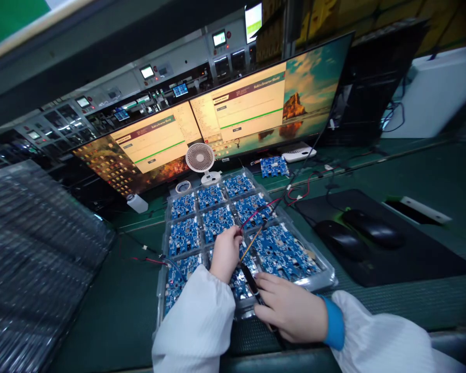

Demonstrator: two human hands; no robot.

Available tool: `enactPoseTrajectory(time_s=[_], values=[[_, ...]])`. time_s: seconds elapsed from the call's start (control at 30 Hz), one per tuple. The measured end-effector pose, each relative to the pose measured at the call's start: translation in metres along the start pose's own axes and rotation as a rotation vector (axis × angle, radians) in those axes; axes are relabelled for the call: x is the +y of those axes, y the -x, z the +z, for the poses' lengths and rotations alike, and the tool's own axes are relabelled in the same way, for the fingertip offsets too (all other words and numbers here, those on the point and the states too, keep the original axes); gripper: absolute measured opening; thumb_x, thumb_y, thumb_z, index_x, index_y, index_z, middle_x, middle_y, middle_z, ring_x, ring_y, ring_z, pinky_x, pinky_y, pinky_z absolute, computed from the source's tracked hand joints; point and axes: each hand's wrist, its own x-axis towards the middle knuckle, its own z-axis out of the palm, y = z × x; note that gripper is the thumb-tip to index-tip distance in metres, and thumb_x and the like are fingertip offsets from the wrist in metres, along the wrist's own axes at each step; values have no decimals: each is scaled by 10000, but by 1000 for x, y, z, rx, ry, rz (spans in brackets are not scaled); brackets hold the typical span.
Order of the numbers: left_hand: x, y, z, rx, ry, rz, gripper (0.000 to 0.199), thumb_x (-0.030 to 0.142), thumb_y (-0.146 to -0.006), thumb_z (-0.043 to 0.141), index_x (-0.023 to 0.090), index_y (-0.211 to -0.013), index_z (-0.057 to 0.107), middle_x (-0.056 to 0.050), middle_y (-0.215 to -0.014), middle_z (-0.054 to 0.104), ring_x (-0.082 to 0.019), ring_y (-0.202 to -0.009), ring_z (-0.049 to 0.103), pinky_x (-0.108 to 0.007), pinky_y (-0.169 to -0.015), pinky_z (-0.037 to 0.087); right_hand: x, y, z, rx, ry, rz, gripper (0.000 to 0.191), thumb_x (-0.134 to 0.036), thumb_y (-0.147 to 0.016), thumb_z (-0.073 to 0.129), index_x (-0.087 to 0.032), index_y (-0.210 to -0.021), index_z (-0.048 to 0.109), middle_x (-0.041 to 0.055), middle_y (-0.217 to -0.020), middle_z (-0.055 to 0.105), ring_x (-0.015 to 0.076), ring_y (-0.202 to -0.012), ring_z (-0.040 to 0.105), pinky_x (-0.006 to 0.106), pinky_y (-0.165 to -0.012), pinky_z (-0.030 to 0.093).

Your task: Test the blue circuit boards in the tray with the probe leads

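A clear tray (pixel 316 281) of blue boards (pixel 217 221) sits on a green worktop (pixel 116 305); directions here take the tray's middle as the clock's centre. The boards lie in separate compartments, in rows. Two bare hands in white sleeves (pixel 196 321) work over the tray. The left hand (pixel 226 251) is near the centre, thumb and fingertips pinched on the end of a red wire (pixel 259 210) that runs off toward 1 o'clock. The right hand (pixel 285 306), with a blue cuff (pixel 334 322) at its wrist, reaches in from between 4 and 5 o'clock, its fingers wrapped around a slim black tool (pixel 249 278). The tool slants, its upper end just beside the left hand. An orange wire (pixel 252 242) stretches from there toward 1 o'clock.

At 9 o'clock stands a tall stack of trays (pixel 39 259); at 10, a small white box (pixel 137 203). Tape (pixel 183 182) and a white fan (pixel 200 157) are at 11, a loose board (pixel 274 166) at 1. At 3 o'clock, two black mice (pixel 341 239) rest on a mat (pixel 415 259). Two lit monitors (pixel 252 111) span 11 to 1.
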Motion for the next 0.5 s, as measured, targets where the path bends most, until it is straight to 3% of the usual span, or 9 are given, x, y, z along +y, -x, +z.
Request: enactPoseTrajectory(time_s=[0.5], values=[[0,3,1,-4,-19,-18,194,86,-830,505,195,-848,664,-12,-848,716,-136,-763,640,-256,-761,481,0,0,0,62,21,-1,223,-282,-677,557,-196,-876,610,74,-759,606,234,-866,527,423,-967,392]])
